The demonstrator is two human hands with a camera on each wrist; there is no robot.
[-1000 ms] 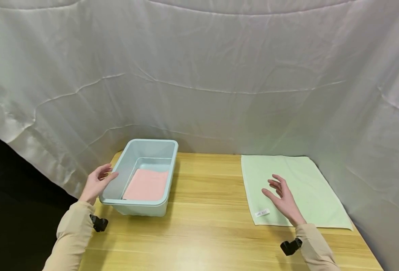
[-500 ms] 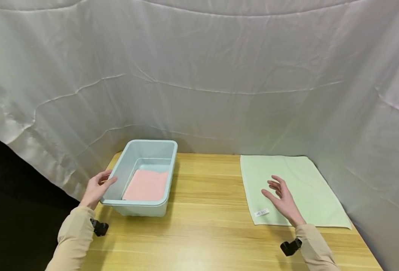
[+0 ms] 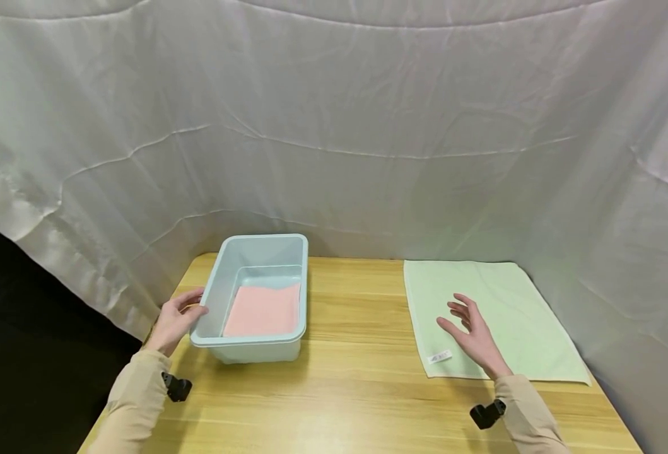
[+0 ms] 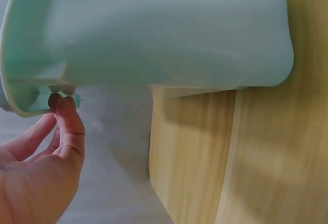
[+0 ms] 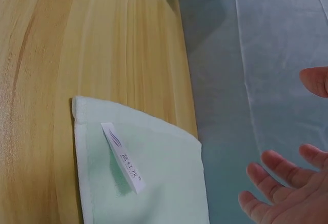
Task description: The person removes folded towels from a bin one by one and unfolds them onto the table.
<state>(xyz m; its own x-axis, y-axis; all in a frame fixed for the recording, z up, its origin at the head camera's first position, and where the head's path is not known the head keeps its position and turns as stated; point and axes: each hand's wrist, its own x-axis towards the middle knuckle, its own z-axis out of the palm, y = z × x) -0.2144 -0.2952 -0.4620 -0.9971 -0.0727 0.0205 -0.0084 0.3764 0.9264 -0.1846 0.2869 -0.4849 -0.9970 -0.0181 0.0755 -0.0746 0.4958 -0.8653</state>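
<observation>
A pale blue plastic bin (image 3: 248, 340) stands at the left of the wooden table, with a folded pink cloth (image 3: 262, 310) lying flat on its bottom. My left hand (image 3: 171, 321) grips the bin's left rim. In the left wrist view, fingers (image 4: 69, 124) curl up under that rim from outside. A light green towel (image 3: 515, 315) is spread flat at the back right, its white label (image 5: 124, 158) at the near left corner. Above the towel hovers my right hand (image 3: 475, 334), fingers loosely bent and thumb apart, holding nothing.
Grey curtains (image 3: 339, 126) hang close behind the table and on both sides. The wooden tabletop (image 3: 356, 315) stretches between bin and towel. Small black cameras sit at both wrists. A dark area (image 3: 27, 353) lies beyond the table's left edge.
My left hand has come down onto the bin's left rim and taken hold of it. The bin has shifted a little to the right with the hand. The right hand stays almost still.
</observation>
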